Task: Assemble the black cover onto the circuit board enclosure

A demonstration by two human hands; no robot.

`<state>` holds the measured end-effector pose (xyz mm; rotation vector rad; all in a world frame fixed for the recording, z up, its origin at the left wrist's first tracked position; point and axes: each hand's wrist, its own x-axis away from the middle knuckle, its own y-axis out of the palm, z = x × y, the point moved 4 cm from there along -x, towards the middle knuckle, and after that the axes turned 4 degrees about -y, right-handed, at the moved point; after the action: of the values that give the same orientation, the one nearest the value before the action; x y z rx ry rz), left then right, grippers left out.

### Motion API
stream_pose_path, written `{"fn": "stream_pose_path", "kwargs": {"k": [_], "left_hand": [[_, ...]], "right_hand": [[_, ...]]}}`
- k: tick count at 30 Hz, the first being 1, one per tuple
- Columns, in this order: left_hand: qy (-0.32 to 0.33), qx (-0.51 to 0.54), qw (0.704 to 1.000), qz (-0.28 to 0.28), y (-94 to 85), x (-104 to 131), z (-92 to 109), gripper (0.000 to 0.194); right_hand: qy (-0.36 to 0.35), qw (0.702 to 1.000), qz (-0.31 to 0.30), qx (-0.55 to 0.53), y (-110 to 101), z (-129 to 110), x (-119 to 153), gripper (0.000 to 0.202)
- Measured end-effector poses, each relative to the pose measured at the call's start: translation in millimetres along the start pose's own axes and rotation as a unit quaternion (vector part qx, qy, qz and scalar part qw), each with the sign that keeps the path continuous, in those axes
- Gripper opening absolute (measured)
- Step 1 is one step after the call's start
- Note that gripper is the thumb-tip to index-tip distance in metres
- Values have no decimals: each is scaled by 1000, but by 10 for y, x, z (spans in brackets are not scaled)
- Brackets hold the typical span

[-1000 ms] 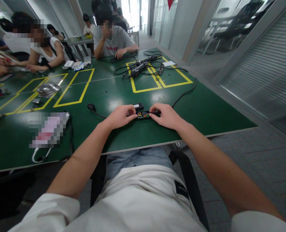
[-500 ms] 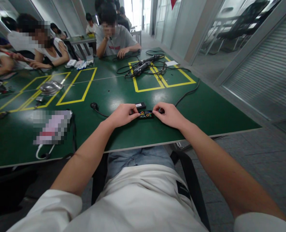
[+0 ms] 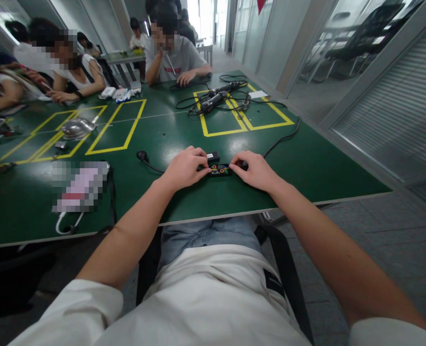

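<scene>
On the green table in front of me lies an opened black power adapter [image 3: 219, 169], its case half showing a circuit board with orange ring-like coils. My left hand [image 3: 188, 166] is closed at the left end of the case, thumb and fingers around the spot where a black cord comes in. At the opposite end my right hand [image 3: 252, 169] pinches the case edge near the other black cord. Just behind the case is a black cover [image 3: 213, 156] with a white label. The fingers partly hide both ends of the adapter.
A black plug [image 3: 141, 155] on its cord lies to the left. A phone-like pink item [image 3: 85, 187], blurred out, rests nearer the left edge. Black handheld tools [image 3: 214, 100] with tangled cables lie at the back. Another person [image 3: 178, 57] sits across the table [image 3: 306, 163].
The view has shifted slightly. My left fingers have risen a little at the adapter's left end, while my right hand stays at the right end.
</scene>
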<state>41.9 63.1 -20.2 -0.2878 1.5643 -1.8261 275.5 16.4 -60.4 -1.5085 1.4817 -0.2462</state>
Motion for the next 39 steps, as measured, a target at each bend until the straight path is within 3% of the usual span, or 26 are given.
{"fn": "stream_pose_path", "kwargs": {"k": [5, 10, 16, 19, 22, 26, 28, 39], "left_hand": [[-45, 21, 998, 46, 87, -48, -13, 33], [-120, 83, 989, 23, 200, -83, -199, 31], [-169, 85, 981, 42, 152, -53, -270, 30], [-146, 112, 981, 60, 80, -49, -189, 40], [-81, 157, 982, 63, 16, -45, -88, 45], [-6, 160, 987, -21, 58, -43, -27, 36], [6, 154, 987, -45, 87, -46, -40, 34], [22, 125, 991, -48, 81, -42, -44, 37]], "right_hand": [[-14, 1000, -4, 9, 1, -14, 7, 9], [-16, 1000, -1, 10, 3, -27, 20, 9], [-6, 1000, -4, 10, 17, -17, 19, 9], [10, 1000, 6, -5, 22, 19, 23, 6], [32, 999, 28, -35, 12, 62, 33, 13], [30, 999, 24, -37, 4, 65, 32, 17], [27, 999, 14, -29, 4, 52, 25, 15], [24, 999, -8, -24, 8, 29, 5, 13]]}}
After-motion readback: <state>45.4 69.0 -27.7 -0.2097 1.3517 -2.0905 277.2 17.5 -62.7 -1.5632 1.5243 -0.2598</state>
